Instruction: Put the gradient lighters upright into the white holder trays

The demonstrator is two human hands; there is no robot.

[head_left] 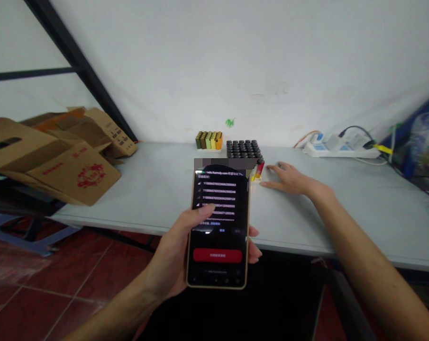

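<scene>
My left hand grips a smartphone upright in front of me, its thumb lying over the lit screen. The dark screen shows a list of long numbers and a wide red button. My right hand rests on the table with fingers spread, holding nothing. Just left of its fingertips stand a few red and yellow pieces that look like lighters, partly hidden by the phone and a blurred patch. Behind them is a block of black-topped pieces. Farther left sits a smaller block of green, brown, yellow and orange pieces.
Open cardboard boxes lie at the left end of the grey table. A white power strip with plugs and cables runs along the wall at right. A plastic bag is at the right edge, a blue stool at lower left.
</scene>
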